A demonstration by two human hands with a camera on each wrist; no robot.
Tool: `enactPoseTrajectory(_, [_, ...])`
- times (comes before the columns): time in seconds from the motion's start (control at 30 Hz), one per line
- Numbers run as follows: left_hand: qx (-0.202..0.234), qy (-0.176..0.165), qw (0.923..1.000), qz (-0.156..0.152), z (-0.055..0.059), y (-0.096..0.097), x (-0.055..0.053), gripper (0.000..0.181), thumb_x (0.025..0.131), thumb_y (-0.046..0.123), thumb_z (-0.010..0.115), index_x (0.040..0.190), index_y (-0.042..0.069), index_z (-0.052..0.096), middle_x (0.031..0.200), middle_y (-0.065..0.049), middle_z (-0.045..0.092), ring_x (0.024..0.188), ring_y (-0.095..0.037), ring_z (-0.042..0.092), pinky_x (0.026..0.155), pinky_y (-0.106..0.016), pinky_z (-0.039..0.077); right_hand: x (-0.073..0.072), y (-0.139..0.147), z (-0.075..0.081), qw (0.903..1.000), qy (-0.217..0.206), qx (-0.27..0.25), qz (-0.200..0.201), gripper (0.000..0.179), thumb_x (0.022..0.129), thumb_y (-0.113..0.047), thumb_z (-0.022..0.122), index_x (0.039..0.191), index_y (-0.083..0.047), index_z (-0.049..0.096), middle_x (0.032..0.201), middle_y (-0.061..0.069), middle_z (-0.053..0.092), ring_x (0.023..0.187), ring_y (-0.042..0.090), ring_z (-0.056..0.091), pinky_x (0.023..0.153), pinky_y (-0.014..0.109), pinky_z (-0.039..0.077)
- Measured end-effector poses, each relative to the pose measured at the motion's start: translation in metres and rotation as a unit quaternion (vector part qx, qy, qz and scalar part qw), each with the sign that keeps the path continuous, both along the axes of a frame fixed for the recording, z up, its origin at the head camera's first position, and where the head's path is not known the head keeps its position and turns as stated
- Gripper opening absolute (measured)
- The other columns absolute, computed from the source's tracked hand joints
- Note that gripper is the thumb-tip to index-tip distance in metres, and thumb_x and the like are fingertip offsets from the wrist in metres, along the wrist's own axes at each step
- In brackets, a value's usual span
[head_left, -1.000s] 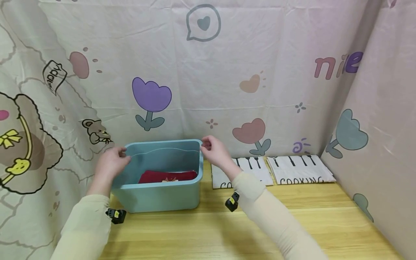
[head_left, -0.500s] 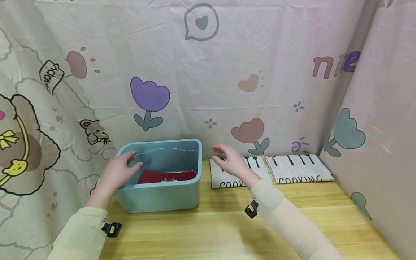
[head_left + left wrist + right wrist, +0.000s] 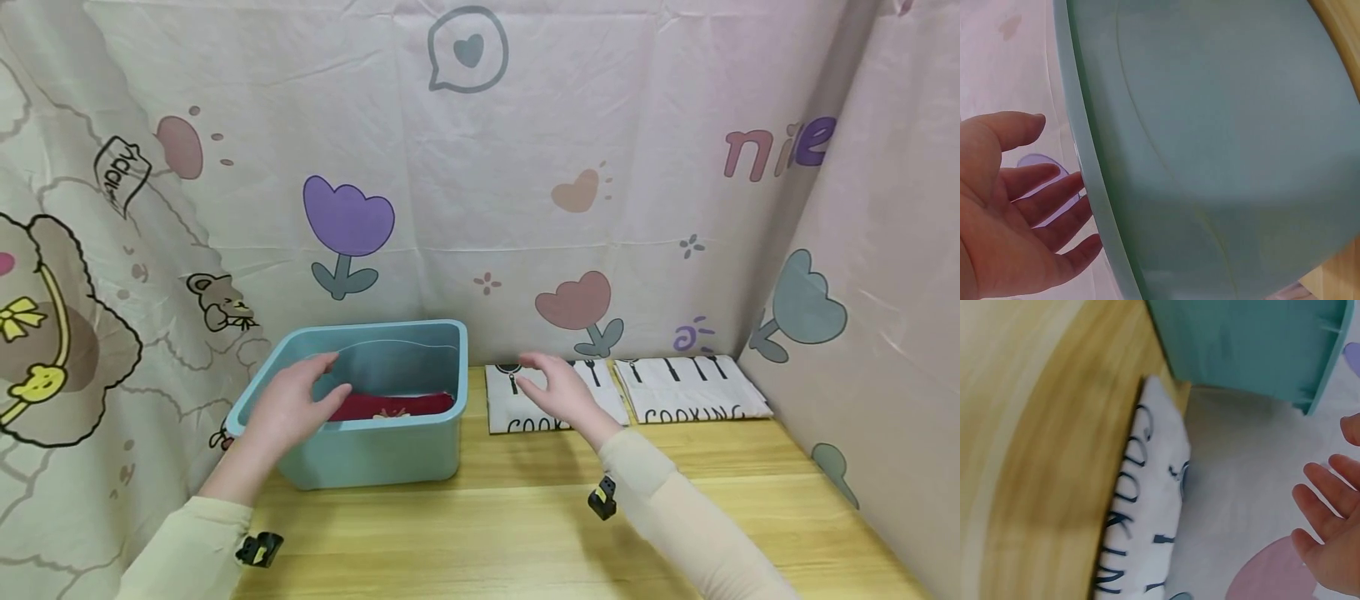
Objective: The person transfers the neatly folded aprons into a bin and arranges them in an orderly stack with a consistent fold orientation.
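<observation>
A light blue plastic bin (image 3: 375,454) stands at the left of the wooden table, with a folded dark red cloth (image 3: 420,406) lying inside. Over the bin's left front part hovers my left hand (image 3: 288,404), its fingers spread and holding nothing; the left wrist view (image 3: 1029,212) shows its fingers beside the rim. My right hand (image 3: 558,390) hangs with relaxed fingers above a folded white cloth (image 3: 517,412) printed with kitchen tools and lettering. That hand is apart from the bin and holds nothing.
A second folded white cloth (image 3: 693,396), lettered "COOKING", lies to the right of the first. Patterned curtains (image 3: 480,167) hang behind the table and on both sides. The wooden table top (image 3: 465,533) stretches in front of the bin.
Both hands have left the bin's rim. My left hand has come right and nearer over the front of the bin; my right hand has moved right, over the white cloth. The bin stays put.
</observation>
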State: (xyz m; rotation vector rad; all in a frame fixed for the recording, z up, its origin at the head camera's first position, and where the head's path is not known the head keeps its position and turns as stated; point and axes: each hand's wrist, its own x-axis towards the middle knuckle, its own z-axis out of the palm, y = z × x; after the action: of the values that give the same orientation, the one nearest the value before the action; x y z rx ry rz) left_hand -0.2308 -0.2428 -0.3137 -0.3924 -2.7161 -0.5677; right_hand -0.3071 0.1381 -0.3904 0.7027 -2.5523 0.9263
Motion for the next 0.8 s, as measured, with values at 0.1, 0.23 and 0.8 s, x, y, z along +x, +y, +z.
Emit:
enactPoseTrajectory(0.1, [-0.004,0.009,0.9999,-0.005,-0.002,0.005,0.003,0.057,0.093,0.021,0.068,0.139,-0.008,0.049,0.132,-0.03,0.056,0.122,-0.049,0.049,0.099,-0.063,0.039,-0.002,0.005,-0.01,0.9998,0.0,0.013,-0.012,0.042,0.095,-0.021,0.065,0.132,0.0,0.059,0.126,0.015,0.064,0.118,0.033,0.058,0.101,0.048,0.044])
enactPoseTrajectory(0.23, [-0.01,0.016,0.9998,-0.01,-0.004,0.012,0.006,0.058,0.092,0.022,0.07,0.138,-0.006,0.051,0.134,-0.029,0.055,0.122,-0.048,0.049,0.099,-0.064,0.04,-0.004,0.011,-0.023,0.9992,-0.008,0.027,-0.029,0.043,0.095,-0.02,0.065,0.133,0.001,0.058,0.127,0.016,0.064,0.115,0.034,0.059,0.098,0.048,0.046])
enactPoseTrajectory(0.8, [-0.017,0.058,0.9976,-0.032,-0.013,0.04,0.021,0.058,0.088,0.022,0.075,0.138,0.001,0.056,0.132,-0.023,0.059,0.122,-0.044,0.051,0.098,-0.066,0.038,-0.014,0.022,-0.073,0.9918,-0.035,0.079,-0.094,0.04,0.094,-0.025,0.067,0.128,-0.004,0.063,0.128,0.016,0.063,0.121,0.038,0.054,0.104,0.054,0.039])
